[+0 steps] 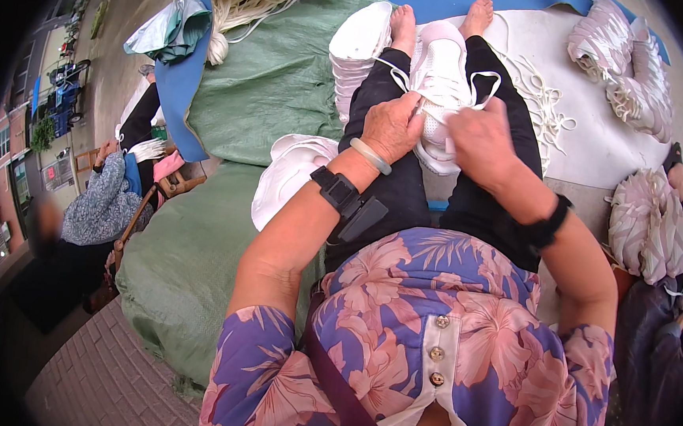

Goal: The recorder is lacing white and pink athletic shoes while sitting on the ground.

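Watching from here: 1 person seated, 2 bare hands on a white perforated lace-up shoe (440, 65). Shoe sits btwn the legs in black trousers (468, 218), near end about over the near edge of a smooth white sheet (591, 147). Can't tell if legs or sheet bear its wt.

L hand (393, 128): mostly closed, thumb + fingers pinched on a thin white shoelace (399, 76) at the shoe's L side. Pale bangle (371, 156) + black wrist unit (339, 191) on that arm.

R hand (485, 144): half curled at the shoe's R side, motion-blurred; can't tell if it has hold of lace. 1 lace loop stands up just above it. Black wristband (551, 221) on that arm.

White sheet: tangle of loose white laces (540, 108) just R of the R leg; bundles of pinkish-white shoe uppers (623, 65) near far R corner.

Green woven-plastic sheet (262, 97): stack of white curved shoe pieces (359, 52) at its R edge, by the L leg; looser white shoe pieces (287, 176) by its near R corner; hank of cream cord (241, 6) at its far L corner.

Co-worker in a blue-grey patterned top (103, 208) well off to the L. Another bundle of pale uppers (651, 227) far R, past the sheet's near R corner.
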`<state>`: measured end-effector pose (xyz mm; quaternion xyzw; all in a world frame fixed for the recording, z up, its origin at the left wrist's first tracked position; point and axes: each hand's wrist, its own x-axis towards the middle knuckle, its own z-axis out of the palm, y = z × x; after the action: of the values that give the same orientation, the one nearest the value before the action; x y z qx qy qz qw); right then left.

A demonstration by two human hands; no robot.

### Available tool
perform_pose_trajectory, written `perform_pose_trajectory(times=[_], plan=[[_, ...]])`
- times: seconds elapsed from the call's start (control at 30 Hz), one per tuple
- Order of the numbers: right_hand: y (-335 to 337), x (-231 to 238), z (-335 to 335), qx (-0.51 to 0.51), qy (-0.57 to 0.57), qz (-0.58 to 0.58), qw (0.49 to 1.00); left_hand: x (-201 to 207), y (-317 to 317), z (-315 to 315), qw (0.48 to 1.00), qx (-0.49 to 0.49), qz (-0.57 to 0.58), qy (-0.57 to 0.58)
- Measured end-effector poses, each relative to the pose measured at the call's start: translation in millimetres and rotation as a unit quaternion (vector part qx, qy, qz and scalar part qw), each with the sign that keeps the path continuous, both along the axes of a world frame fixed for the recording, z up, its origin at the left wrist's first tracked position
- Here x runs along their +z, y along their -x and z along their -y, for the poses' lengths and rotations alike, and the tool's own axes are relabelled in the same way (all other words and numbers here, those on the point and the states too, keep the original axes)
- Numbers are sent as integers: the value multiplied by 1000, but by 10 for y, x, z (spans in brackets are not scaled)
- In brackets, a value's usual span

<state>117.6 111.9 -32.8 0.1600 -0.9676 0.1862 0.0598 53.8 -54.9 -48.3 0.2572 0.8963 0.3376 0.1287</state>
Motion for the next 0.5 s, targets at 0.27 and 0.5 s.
perform_pose_trajectory(times=[0.27, 0.5], plan=[[-1586, -151, -1606, -131, -55, 110, 984, 41, -28, 25, 999, -11, -41, 5], [-1204, 33, -1142, -69, 30, 135, 988, 80, -58, 88, 996, 16, -78, -40]])
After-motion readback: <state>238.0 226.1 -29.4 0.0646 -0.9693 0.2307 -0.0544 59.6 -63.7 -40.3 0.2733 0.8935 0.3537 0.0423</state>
